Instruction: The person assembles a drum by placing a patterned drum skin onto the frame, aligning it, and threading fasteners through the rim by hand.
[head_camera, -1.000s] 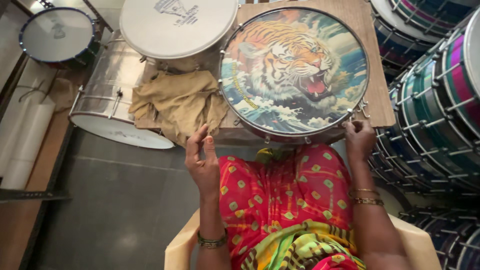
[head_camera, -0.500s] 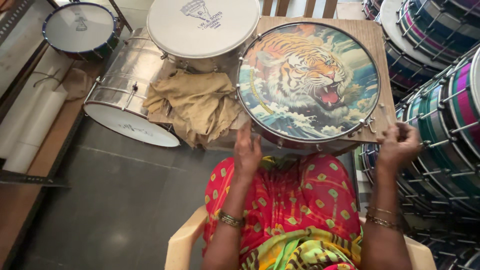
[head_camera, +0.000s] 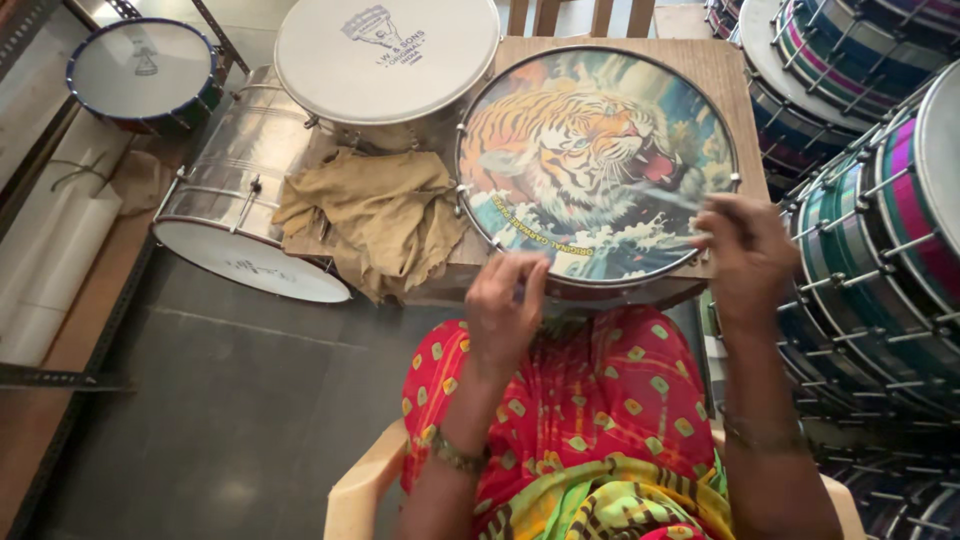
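A round drum (head_camera: 590, 150) with a tiger picture on its skin lies flat on a wooden table (head_camera: 725, 70) in front of me. My left hand (head_camera: 505, 310) hovers at the drum's near rim, fingers loosely curled, holding nothing that I can see. My right hand (head_camera: 745, 255) is at the drum's right rim, blurred, with the fingers bent over the edge; whether it grips anything is unclear. I sit in a cream plastic chair (head_camera: 365, 485), with red and yellow patterned cloth over my lap.
A crumpled tan cloth (head_camera: 375, 215) lies left of the tiger drum. Behind it stands a white-skinned drum (head_camera: 385, 60), and a steel drum (head_camera: 235, 215) lies on its side. Stacked coloured drums (head_camera: 880, 200) fill the right. A blue-rimmed drum (head_camera: 140, 70) sits far left.
Both hands have risen to the drum's near and right rim. The view has swung left and closer, so the drum sits further right.
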